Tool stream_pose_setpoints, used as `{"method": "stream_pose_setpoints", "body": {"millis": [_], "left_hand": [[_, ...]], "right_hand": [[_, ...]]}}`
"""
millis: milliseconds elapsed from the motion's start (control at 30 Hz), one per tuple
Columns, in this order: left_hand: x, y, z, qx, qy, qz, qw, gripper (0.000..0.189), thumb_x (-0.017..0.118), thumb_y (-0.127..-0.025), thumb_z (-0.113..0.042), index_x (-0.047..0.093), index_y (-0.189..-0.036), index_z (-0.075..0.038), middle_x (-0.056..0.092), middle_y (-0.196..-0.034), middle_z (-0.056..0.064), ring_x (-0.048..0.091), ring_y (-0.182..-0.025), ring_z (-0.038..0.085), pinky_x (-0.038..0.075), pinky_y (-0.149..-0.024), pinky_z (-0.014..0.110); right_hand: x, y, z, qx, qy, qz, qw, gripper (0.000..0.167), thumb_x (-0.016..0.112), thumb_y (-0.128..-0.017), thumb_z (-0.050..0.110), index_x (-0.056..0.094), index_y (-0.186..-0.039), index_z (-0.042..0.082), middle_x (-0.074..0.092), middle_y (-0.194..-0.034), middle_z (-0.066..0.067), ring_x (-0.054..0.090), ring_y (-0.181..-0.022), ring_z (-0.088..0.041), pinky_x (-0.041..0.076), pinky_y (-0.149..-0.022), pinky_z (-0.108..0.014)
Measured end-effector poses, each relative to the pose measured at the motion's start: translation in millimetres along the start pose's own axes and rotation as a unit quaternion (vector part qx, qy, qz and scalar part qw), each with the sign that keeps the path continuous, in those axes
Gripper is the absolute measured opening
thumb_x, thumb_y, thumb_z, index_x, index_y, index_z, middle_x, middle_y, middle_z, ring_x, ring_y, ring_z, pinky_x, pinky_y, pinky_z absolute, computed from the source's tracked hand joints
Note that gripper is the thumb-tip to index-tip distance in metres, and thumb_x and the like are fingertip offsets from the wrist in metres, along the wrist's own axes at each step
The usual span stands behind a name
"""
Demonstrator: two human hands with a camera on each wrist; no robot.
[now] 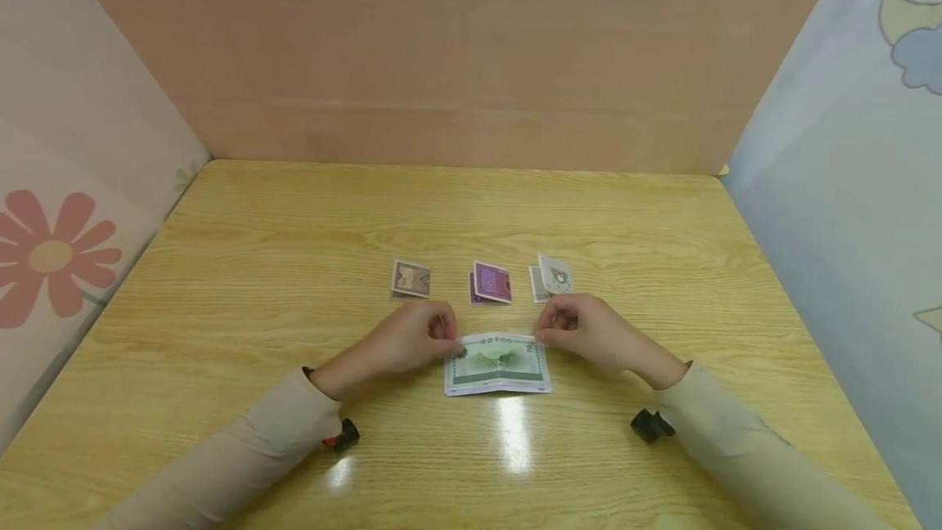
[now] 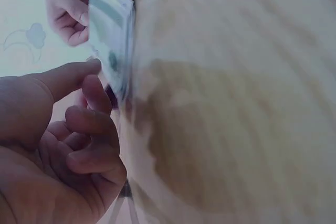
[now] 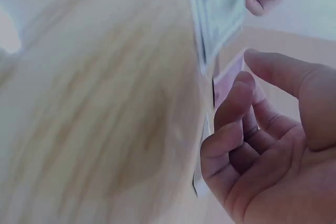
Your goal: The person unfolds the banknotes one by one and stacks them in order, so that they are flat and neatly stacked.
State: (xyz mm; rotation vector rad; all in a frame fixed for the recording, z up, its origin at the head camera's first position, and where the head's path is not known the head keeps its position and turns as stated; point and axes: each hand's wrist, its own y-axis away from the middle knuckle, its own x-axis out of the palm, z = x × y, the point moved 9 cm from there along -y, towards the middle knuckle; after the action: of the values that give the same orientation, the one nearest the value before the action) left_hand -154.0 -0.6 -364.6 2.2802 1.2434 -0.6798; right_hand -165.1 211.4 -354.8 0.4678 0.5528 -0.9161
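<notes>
A green-and-white play banknote (image 1: pixel 499 362) lies on top of a small stack of notes on the table, with a raised crease down its middle. My left hand (image 1: pixel 415 338) is at its upper left corner, the thumb tip at the paper's edge. At the upper right corner is my right hand (image 1: pixel 592 330). In the right wrist view its thumb (image 3: pixel 278 72) and index finger stand apart, with no paper visible between them. The left wrist view likewise shows a gap between thumb (image 2: pixel 73 77) and index finger. Both hands' other fingers are loosely curled.
Beyond the hands stand three folded notes in a row: a brown one (image 1: pixel 410 279), a purple one (image 1: pixel 491 281) and a grey-white one (image 1: pixel 555 275). The wooden table (image 1: pixel 294 211) meets an orange-brown backdrop at the back, with patterned panels on both sides.
</notes>
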Motion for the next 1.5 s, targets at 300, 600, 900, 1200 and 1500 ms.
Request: {"method": "stream_pose_setpoints", "body": {"millis": [300,600,900,1200,1500], "left_hand": [[-9.3,-5.3,-4.7,0.008,0.139,0.02,0.99,0.01,0.074,-0.093,-0.013,0.066,-0.09,-0.007,0.063,-0.077,0.005,0.05,-0.057,0.016,0.042,-0.049,0.025],[-1.5,-22.1,-22.3,-0.001,0.241,0.052,0.9692,0.027,0.069,-0.098,-0.022,0.068,-0.115,-0.002,0.073,-0.097,0.016,0.06,-0.061,0.019,0.047,-0.052,0.03],[17.2,-51.4,-49.2,-0.008,0.339,0.09,0.9365,0.045,0.066,-0.1,-0.023,0.057,-0.138,-0.003,0.067,-0.127,0.018,0.072,-0.095,0.027,0.058,-0.076,0.039],[35.8,-88.8,-67.9,-0.025,0.38,0.092,0.9201,0.049,0.068,-0.099,-0.03,0.057,-0.14,-0.006,0.068,-0.126,0.014,0.073,-0.093,0.025,0.059,-0.078,0.039],[43.9,-111.7,-69.9,-0.06,0.382,0.074,0.9192,0.048,0.072,-0.095,-0.026,0.06,-0.136,-0.005,0.07,-0.12,0.015,0.074,-0.078,0.024,0.06,-0.069,0.037]], "right_hand": [[-28.4,13.7,-17.0,0.046,-0.08,-0.023,0.9955,0.013,0.071,-0.096,0.015,0.068,-0.098,0.003,0.064,-0.078,-0.015,0.057,-0.063,-0.024,0.049,-0.054,-0.029],[-51.3,23.4,-37.2,0.089,-0.169,-0.039,0.9808,0.036,0.066,-0.1,0.022,0.061,-0.12,-0.007,0.07,-0.101,-0.02,0.068,-0.086,-0.034,0.058,-0.071,-0.04],[-65.6,24.9,-52.8,0.082,-0.257,-0.048,0.9617,0.05,0.059,-0.104,0.023,0.047,-0.139,-0.01,0.072,-0.115,-0.01,0.07,-0.103,-0.025,0.058,-0.081,-0.041],[-78.2,20.4,-66.5,0.09,-0.327,-0.051,0.9393,0.031,0.058,-0.105,0.022,0.061,-0.133,0.008,0.073,-0.115,-0.006,0.071,-0.103,-0.022,0.058,-0.082,-0.039],[-82.2,10.1,-76.0,0.117,-0.304,-0.062,0.9435,0.052,0.061,-0.103,0.028,0.048,-0.141,-0.005,0.073,-0.115,-0.002,0.07,-0.105,-0.02,0.058,-0.083,-0.037]]}}
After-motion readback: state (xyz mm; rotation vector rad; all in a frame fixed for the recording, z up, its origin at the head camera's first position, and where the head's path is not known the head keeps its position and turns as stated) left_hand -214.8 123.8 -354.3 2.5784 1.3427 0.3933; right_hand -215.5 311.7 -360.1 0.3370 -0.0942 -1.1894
